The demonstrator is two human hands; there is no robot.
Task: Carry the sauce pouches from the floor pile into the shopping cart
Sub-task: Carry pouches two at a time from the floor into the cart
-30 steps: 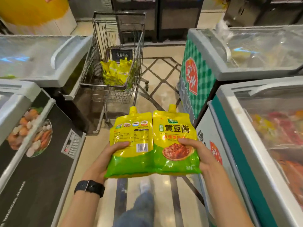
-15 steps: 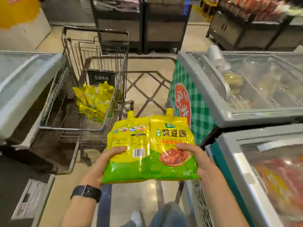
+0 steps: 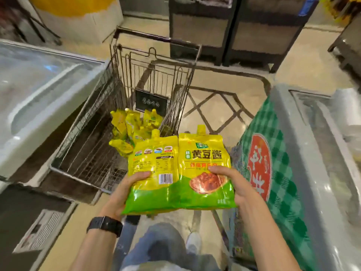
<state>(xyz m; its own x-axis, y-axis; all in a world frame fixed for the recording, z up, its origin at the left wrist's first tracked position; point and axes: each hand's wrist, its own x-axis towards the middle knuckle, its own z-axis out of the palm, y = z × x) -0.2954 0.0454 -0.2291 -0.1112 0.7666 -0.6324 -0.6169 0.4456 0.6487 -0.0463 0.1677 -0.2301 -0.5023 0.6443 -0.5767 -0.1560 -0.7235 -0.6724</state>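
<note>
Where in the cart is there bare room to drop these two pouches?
Free: the near-left mesh floor of the shopping cart, bordered by its left wall along the freezer, the near rim and the pouch pile. Crowded: the far right corner under the black sign, filled by that pile. The held pouches hide the near right corner.

Soft, warm indoor light. Glare whitens the freezer lid at 9 o'clock and the floor at 1. Blocky motion smear throughout; the pouches are sharpest. Edges bow outward.
</note>
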